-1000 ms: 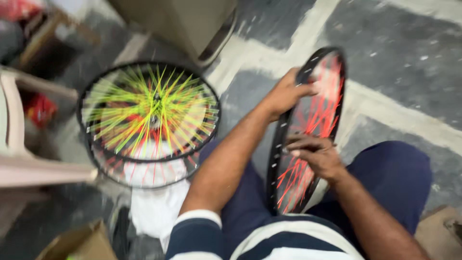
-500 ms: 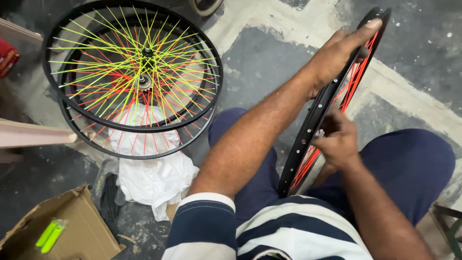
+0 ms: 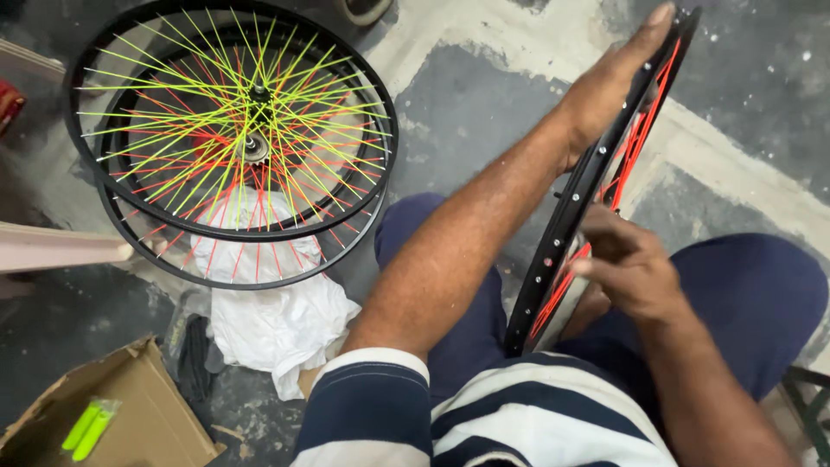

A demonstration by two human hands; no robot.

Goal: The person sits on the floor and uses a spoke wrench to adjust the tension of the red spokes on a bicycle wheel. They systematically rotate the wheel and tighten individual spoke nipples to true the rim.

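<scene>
Head view — black rim [image 3: 577,203], red spokes [image 3: 635,143]

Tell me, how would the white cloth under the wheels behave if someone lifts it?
The white cloth lies crumpled in soft folds, so it would probably hang limp and feel light. The wheels rest on its upper part, so it may drag or snag on the spokes rather than come free.

Single head-worn view, steeply downward, close over lap and floor [image 3: 484,104]
</scene>
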